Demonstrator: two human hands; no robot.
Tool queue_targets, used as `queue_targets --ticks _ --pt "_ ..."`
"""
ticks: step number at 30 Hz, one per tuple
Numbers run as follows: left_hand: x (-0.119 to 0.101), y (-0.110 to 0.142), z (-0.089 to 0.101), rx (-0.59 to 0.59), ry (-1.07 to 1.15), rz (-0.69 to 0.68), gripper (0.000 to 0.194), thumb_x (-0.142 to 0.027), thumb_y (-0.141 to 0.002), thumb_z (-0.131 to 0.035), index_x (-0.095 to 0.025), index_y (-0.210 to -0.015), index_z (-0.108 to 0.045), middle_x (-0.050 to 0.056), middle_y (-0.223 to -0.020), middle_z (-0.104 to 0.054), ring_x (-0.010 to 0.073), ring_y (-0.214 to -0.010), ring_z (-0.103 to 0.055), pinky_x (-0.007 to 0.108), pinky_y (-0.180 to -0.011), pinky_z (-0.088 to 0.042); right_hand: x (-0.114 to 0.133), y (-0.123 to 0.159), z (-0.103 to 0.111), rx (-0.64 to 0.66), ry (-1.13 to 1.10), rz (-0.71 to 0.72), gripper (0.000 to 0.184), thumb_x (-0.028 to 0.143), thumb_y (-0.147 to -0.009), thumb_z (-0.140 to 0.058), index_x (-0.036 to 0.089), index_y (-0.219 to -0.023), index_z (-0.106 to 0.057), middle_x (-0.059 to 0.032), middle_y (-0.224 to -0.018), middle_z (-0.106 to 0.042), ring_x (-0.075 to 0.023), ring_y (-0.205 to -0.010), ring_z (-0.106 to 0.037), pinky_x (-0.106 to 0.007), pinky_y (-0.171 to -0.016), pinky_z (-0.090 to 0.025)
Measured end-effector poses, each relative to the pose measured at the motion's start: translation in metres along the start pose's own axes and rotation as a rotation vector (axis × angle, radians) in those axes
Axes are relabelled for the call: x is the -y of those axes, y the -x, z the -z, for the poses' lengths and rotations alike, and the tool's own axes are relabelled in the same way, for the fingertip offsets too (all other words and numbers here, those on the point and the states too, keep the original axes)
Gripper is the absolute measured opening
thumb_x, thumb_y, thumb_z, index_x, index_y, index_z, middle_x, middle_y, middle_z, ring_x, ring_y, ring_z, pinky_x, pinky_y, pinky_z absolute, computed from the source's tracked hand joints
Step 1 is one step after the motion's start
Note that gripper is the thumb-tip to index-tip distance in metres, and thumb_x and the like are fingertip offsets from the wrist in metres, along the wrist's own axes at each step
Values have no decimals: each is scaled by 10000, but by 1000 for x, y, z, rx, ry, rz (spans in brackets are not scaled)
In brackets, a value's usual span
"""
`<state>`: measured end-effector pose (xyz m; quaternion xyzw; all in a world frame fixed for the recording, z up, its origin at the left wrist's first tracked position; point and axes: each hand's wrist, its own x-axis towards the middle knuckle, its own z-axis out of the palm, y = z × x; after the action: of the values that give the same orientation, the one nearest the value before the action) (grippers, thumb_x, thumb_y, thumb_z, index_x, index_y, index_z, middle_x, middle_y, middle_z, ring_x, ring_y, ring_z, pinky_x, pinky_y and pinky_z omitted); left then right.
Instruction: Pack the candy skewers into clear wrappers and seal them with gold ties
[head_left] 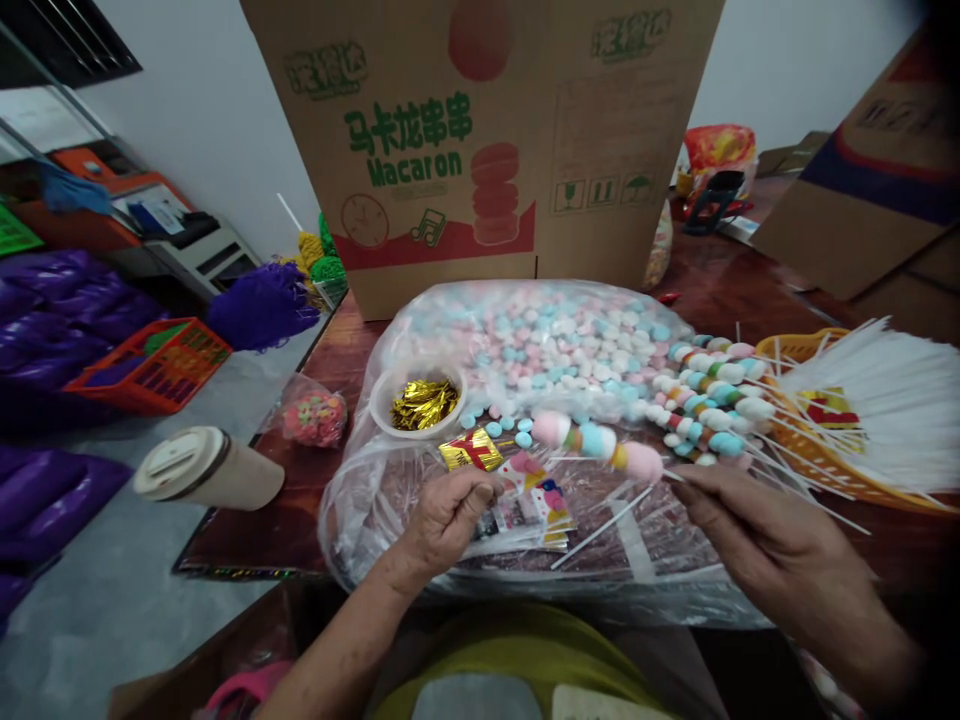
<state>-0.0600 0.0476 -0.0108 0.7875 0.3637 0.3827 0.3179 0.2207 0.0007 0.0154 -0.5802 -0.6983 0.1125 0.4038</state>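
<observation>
My right hand point(772, 550) pinches the thin white stick of a candy skewer point(596, 440), threaded with pink, white and blue sweets and small green and orange pieces. The skewer points left above the plastic sheet. My left hand point(450, 515) is closed, thumb against the fingers, at the edge of several printed clear bags point(536, 505); whatever its fingertips grip is hidden. A gold label with a red ribbon print point(471, 452) lies just beyond it. One loose white stick point(600, 530) lies between my hands.
Behind lies a large clear bag of pastel sweets point(570, 345), with a bowl of gold ties point(424, 405) at its left. Finished skewers point(712, 400) and an orange basket of white sticks point(825, 460) are right. A lidded cup point(210, 468) stands left; a tall carton point(480, 150) blocks the back.
</observation>
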Motion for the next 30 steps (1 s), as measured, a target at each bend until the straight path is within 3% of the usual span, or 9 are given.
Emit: queue_targets --ticks 2,5,8,12,16,20,23,27,30 --pt "1 1 -4 13 -13 -47 247 -227 -896 -369 -137 -785 -570 51 -722 -620 117 -664 -561 223 -639 -445 10 1 -22 -7 -328 -293 237 417 -792 -551 190 -835 -605 -12 -659 -585 -132 -558 -536 -241 -501 -425" --pt "3 2 -11 63 -49 -84 254 -223 -900 -351 -134 -800 -568 55 -712 -606 125 -673 -551 234 -648 -437 25 -2 -59 146 -728 -570 353 468 -710 -636 149 -856 -600 49 -527 -433 -77 -439 -376 -201 -407 -305" --pt "0 5 -19 110 -33 -3 284 -250 -908 -333 -137 -802 -571 54 -725 -601 125 -680 -547 237 -656 -433 37 -5 -91 299 -887 -566 336 459 -686 -658 141 -771 -594 54 -539 -417 -70 -474 -352 -198 -445 -302" --pt "0 10 -26 32 68 202 220 -335 -848 -484 -134 -865 -572 17 -688 -589 100 -590 -517 198 -555 -418 35 -4 -111 208 -833 -515 331 473 -746 -593 149 -694 -550 32 -594 -459 -94 -551 -402 -217 -520 -356" --pt "9 13 -19 -34 49 184 189 -276 -829 -525 -128 -740 -603 10 -615 -596 93 -552 -524 193 -541 -414 16 -1 -83 168 -565 -436 331 469 -789 -544 167 -658 -514 43 -530 -414 -88 -481 -379 -201 -442 -323" --pt "18 11 -3 -60 97 5 147 -204 -827 -527 -143 -846 -659 64 -795 -676 148 -757 -616 262 -721 -476 -1 1 -24 51 -128 -24 141 283 -853 -497 198 -912 -594 -7 -693 -574 -114 -563 -511 -209 -510 -400" --pt "19 9 3 -53 89 -52 154 -179 -816 -542 -163 -896 -672 77 -874 -687 166 -832 -625 296 -781 -478 -10 -1 6 101 121 273 212 193 -861 -474 217 -1049 -568 -41 -826 -650 -131 -661 -600 -211 -589 -448" --pt "15 7 5 -59 55 -96 158 -172 -815 -546 -175 -908 -674 67 -865 -696 155 -804 -634 286 -770 -478 -23 -1 18 108 400 488 265 179 -871 -422 204 -1101 -551 -85 -946 -660 -176 -803 -626 -265 -693 -465" --pt "12 6 6 -58 14 -99 153 -170 -820 -538 -167 -892 -674 59 -823 -701 150 -771 -637 282 -764 -469 -34 4 22 172 559 556 307 155 -850 -398 203 -1093 -578 -77 -814 -638 -183 -675 -592 -281 -560 -422"
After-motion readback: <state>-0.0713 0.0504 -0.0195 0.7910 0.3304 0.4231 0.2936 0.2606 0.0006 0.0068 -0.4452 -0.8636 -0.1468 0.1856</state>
